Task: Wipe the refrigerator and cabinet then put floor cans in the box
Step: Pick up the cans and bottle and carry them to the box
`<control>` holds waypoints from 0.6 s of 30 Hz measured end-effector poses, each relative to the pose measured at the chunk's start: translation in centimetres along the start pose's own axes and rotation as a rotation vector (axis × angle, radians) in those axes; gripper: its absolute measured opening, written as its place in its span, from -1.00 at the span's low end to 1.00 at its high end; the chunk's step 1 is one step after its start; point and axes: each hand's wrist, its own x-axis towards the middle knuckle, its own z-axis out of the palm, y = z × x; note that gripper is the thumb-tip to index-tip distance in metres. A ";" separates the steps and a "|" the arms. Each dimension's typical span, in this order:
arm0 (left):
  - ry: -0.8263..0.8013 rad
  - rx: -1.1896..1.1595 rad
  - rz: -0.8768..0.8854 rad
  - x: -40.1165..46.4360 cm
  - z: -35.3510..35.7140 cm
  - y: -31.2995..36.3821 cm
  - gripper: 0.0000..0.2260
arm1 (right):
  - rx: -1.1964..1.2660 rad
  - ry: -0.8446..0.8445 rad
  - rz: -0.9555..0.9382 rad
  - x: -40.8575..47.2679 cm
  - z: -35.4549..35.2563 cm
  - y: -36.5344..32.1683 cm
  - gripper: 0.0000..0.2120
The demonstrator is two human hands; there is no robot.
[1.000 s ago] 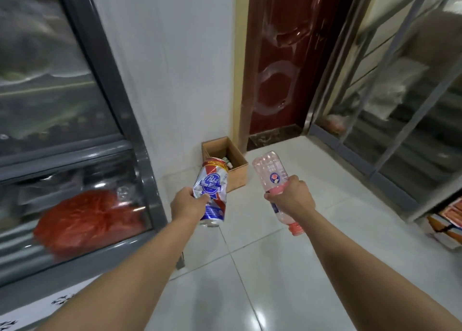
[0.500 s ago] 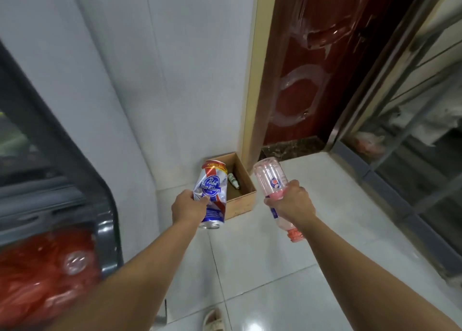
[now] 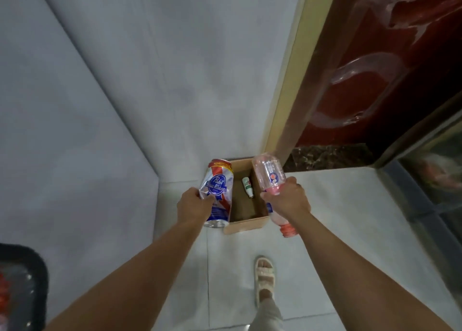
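My left hand (image 3: pixel 193 204) grips a dented white, blue and red beer can (image 3: pixel 218 193), held over the left edge of an open cardboard box (image 3: pixel 246 224) on the floor. My right hand (image 3: pixel 287 200) grips a clear pink plastic bottle (image 3: pixel 270 178) around its middle, red cap pointing down toward me, over the box's right edge. A small green-and-white bottle (image 3: pixel 247 186) lies inside the box.
The box sits in the corner against a grey-white wall (image 3: pixel 150 80), beside a yellow door frame (image 3: pixel 290 80) and a dark red door (image 3: pixel 375 68). A sandalled foot (image 3: pixel 264 274) stands on the white tiles. The refrigerator's dark corner (image 3: pixel 22 285) is at bottom left. A glass cabinet (image 3: pixel 435 180) stands right.
The view has come closer to the box and tilted down. Both hands now hang right above the box; the refrigerator has slid nearly out of view.
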 end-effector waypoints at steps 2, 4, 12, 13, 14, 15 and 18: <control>0.020 -0.052 -0.074 2.2 2.7 0.8 -0.76 | 0.010 -0.057 -0.016 4.3 0.6 -0.4 -0.40; 0.022 -0.089 -0.152 4.1 5.5 1.5 -0.78 | 0.013 -0.117 -0.028 8.2 1.2 -0.6 -0.40; 0.028 -0.117 -0.295 12.9 15.5 2.2 -0.79 | -0.009 -0.295 0.004 20.9 5.9 1.6 -0.39; 0.026 -0.118 -0.310 14.3 16.7 1.8 -0.78 | -0.017 -0.308 0.010 22.3 7.0 2.0 -0.39; 0.025 -0.113 -0.323 15.7 17.9 1.2 -0.78 | -0.023 -0.321 0.019 23.7 8.2 2.4 -0.39; 0.025 -0.099 -0.332 17.0 19.1 0.5 -0.78 | -0.031 -0.334 0.028 24.9 9.6 2.9 -0.39; 0.012 -0.041 -0.339 21.1 23.0 -2.2 -0.79 | -0.061 -0.364 0.051 28.6 14.3 4.2 -0.37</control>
